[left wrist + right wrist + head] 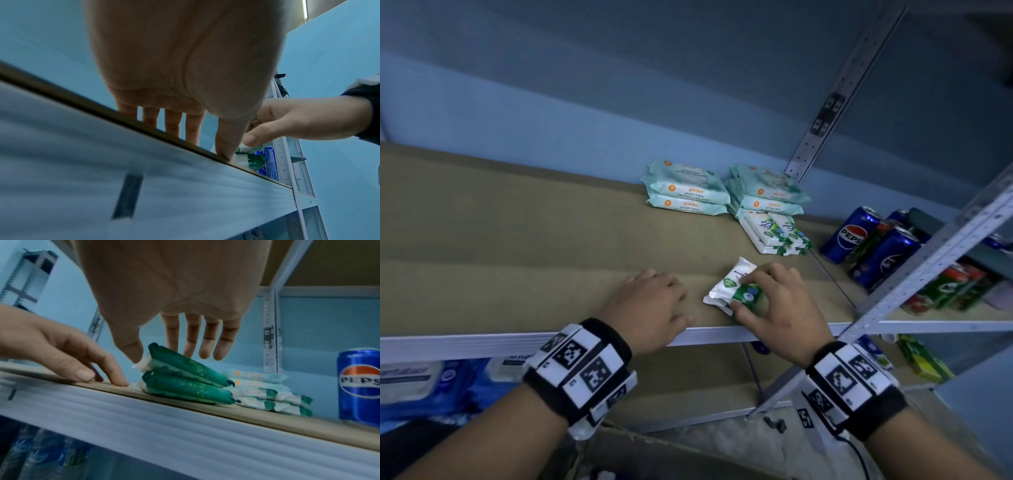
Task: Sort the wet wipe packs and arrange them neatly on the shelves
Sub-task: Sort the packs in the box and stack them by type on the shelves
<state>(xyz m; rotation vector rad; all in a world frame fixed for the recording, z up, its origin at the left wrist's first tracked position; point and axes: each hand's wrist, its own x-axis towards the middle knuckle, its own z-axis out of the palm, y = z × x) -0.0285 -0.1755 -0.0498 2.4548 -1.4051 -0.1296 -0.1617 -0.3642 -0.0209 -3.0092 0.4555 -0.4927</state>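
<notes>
Two small white-and-green wet wipe packs (732,284) lie stacked near the front edge of the brown shelf board (517,257). My right hand (774,298) is over them. Its thumb presses the near end of the tilted top pack (185,365) and its fingers reach over the far side; the bottom pack (185,389) lies flat. My left hand (654,301) rests empty on the board just left of them, fingertips (121,382) touching the wood. At the back stand two stacks of teal packs (685,192) (767,192), with a stack of white-green packs (777,233) in front of the right one.
Blue Pepsi cans (849,236) and green cans (955,287) fill the neighbouring bay to the right, behind a slanted metal upright (935,260). A white metal rail (465,346) edges the shelf front. Blue wipe packs (421,380) lie on the shelf below.
</notes>
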